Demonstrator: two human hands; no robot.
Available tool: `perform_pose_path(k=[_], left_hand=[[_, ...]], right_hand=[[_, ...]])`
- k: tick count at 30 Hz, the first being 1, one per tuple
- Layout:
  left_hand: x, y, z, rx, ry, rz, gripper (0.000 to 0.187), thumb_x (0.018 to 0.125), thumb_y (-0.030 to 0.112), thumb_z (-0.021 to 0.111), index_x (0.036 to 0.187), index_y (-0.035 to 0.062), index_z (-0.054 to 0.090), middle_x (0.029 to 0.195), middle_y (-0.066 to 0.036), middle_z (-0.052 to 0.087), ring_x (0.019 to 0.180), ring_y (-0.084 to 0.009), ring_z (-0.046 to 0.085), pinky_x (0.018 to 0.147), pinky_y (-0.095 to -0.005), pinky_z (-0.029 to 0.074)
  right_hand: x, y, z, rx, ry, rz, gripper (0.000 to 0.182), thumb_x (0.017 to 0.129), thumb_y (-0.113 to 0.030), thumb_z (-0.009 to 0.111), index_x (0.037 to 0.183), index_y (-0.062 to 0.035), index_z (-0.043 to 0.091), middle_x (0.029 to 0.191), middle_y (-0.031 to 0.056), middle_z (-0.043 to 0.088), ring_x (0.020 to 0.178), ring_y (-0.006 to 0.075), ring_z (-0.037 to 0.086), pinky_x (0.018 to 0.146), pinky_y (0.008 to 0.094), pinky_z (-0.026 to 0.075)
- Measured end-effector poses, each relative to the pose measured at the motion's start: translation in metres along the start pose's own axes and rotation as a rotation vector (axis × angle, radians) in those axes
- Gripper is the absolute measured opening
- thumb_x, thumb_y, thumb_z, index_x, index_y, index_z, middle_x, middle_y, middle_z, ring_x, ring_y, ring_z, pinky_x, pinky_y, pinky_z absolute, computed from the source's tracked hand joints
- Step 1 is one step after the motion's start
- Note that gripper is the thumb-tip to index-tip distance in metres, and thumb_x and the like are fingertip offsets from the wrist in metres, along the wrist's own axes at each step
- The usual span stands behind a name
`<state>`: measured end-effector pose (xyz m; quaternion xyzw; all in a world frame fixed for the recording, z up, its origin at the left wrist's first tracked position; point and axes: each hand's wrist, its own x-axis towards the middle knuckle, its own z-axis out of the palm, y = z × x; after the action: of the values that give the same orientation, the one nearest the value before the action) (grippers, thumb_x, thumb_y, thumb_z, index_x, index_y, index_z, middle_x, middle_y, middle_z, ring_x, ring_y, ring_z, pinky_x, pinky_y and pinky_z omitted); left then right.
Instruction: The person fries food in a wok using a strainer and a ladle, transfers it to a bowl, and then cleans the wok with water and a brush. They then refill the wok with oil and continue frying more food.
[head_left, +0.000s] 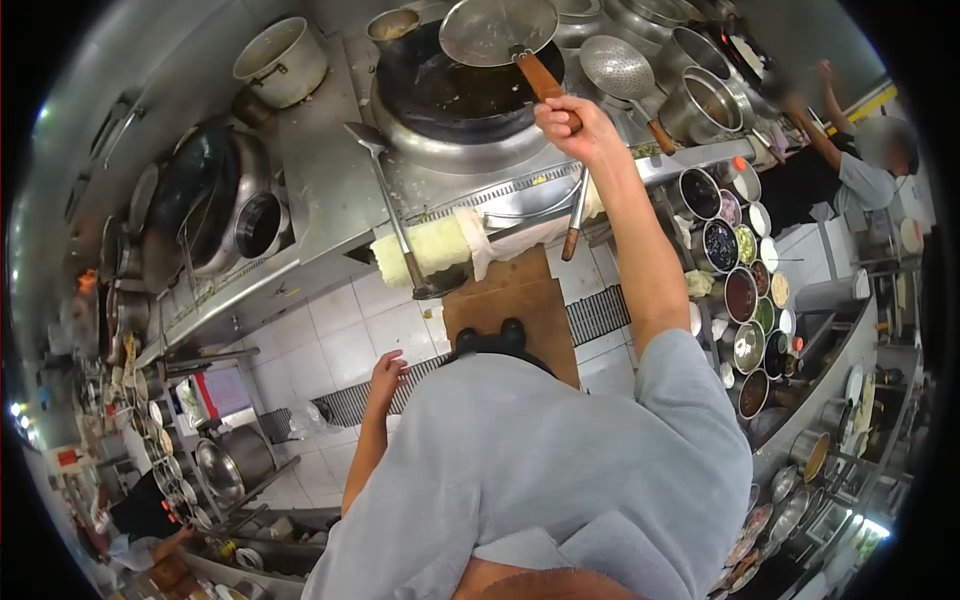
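Observation:
My right hand is closed around the wooden handle of a round, shallow mesh strainer, whose head hangs over the far side of a dark wok. Down by my left side, my left hand is held away from the stove, its fingers loosely apart with nothing in them. A long-handled wok spatula leans over the stove's front edge beside a rolled pale towel. To the right of the wok lies a perforated skimmer with a wooden handle.
A deep pot stands at the back left, and another wok sits on the left burner. Metal pots and several seasoning containers line the right. A co-worker stands at the far right. Brown matting covers the floor below me.

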<state>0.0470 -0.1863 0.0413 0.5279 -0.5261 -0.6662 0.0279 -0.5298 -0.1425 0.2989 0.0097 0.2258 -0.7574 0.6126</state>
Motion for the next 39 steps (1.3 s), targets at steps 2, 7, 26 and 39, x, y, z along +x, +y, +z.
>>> perform_pose_path(k=[2,7,26,39], left_hand=[[0.035,0.007,0.008,0.024,-0.106,0.029,0.026,0.091,0.019,0.052,0.111,0.0056,0.060,0.096,-0.006,0.063,0.081,-0.0143,0.061,0.062,-0.0275,0.050],[0.093,0.030,0.063,0.343,-0.388,0.165,0.023,0.091,0.027,0.057,0.090,0.0046,0.065,0.078,-0.003,0.065,0.068,-0.0125,0.060,0.056,-0.0254,0.047],[0.215,0.165,0.546,0.743,-0.152,0.509,0.083,0.078,0.028,0.068,0.143,-0.0017,0.025,0.147,-0.022,0.027,0.136,-0.0362,0.026,0.113,-0.0429,0.024],[0.217,0.163,0.560,1.203,-0.286,0.486,0.080,0.079,0.031,0.063,0.147,0.0105,0.025,0.152,-0.015,0.023,0.139,-0.0282,0.026,0.111,-0.0446,0.028]], right_hand=[[-0.010,-0.006,0.011,-0.187,0.018,-0.081,0.024,0.081,0.006,0.052,0.100,-0.0026,0.039,0.072,0.0066,0.044,0.052,0.0102,0.041,0.042,0.0225,0.030],[-0.041,-0.012,0.011,-0.794,0.256,-0.258,0.044,0.083,0.000,0.051,0.124,-0.0126,0.040,0.075,0.0020,0.045,0.053,0.0070,0.040,0.040,0.0211,0.028],[-0.039,-0.119,-0.074,-0.588,0.056,0.121,0.062,0.084,0.000,0.052,0.139,-0.0156,0.031,0.080,0.0054,0.051,0.051,0.0071,0.040,0.038,0.0214,0.029],[-0.011,-0.174,-0.115,-1.424,0.165,-0.255,0.074,0.085,-0.003,0.050,0.150,-0.0223,0.019,0.072,-0.0020,0.040,0.050,0.0068,0.038,0.037,0.0229,0.032]])
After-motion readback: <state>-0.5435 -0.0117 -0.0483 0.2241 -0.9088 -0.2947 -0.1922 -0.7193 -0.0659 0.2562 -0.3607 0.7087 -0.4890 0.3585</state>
